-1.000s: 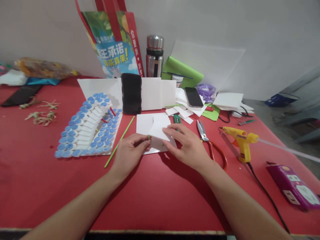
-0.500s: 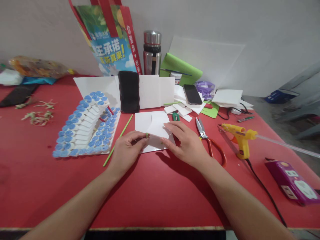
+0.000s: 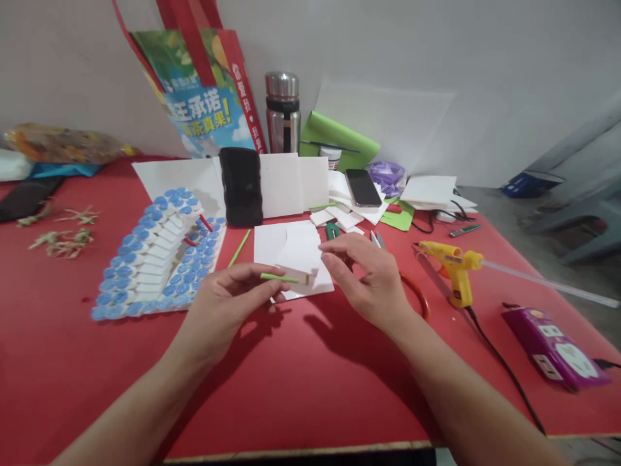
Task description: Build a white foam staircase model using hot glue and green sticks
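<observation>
Left hand: the left hand (image 3: 226,305) was raised over the red table (image 3: 272,395), its thumb and fingers closed in a pinch.
Short green stick: the short green stick (image 3: 272,277) was grasped by the left hand, one end pointed toward the right hand, just over the near part of the white board (image 3: 268,238).
Right hand: the right hand (image 3: 369,279) was held by the right edge of the white board, with thumb and forefinger curled toward each other; whether anything was gripped there could not be told.
White piece: the curved white piece (image 3: 301,249) was set on the board, between the two hands.
Long green stick: the long green stick (image 3: 240,248) was laid on the table beyond the left hand, partly hidden by it.
Left side: the stepped model (image 3: 196,266), edged with blue-topped rolls, was placed beside the long stick.
Right side: the scissors (image 3: 420,294) were partly covered by the right hand; the yellow glue gun (image 3: 458,266) was laid farther right, near the purple power strip (image 3: 553,349).
Behind: the green cutter (image 3: 332,231) was placed near the board's far edge.
</observation>
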The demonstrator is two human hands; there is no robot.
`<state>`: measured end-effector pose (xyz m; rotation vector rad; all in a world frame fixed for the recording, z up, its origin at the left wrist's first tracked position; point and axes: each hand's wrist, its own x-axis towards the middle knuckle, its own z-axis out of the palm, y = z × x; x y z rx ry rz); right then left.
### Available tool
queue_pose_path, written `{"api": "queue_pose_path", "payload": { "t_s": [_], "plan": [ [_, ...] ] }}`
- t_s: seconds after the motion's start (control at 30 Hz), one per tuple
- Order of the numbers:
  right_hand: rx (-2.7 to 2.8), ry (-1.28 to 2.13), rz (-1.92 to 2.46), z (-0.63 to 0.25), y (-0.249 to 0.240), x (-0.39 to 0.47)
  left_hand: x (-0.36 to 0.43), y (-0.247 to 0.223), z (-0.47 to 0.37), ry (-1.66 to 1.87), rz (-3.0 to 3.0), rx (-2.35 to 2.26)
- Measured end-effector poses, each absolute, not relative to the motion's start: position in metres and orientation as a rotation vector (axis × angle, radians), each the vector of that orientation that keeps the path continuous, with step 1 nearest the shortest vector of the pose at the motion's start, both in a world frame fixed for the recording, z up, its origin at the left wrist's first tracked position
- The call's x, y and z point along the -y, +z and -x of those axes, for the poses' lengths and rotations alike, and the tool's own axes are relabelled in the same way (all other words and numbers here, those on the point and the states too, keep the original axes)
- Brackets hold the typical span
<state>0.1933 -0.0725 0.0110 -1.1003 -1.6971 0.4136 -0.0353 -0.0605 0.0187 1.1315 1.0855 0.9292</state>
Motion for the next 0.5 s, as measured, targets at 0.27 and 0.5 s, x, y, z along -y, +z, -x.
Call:
{"api": "queue_pose_path", "payload": {
  "t_s": [0.27, 0.5],
  "plan": [
    [1.171, 1.145, 0.874, -0.187, 0.024, 0.073, 0.044, 0.038, 0.0, 1.081, -1.261, -0.825],
    [1.186, 1.158, 0.881, -0.187, 0.022, 0.07, 0.053, 0.036, -0.007, 1.046, -1.519, -0.984]
  ]
}}
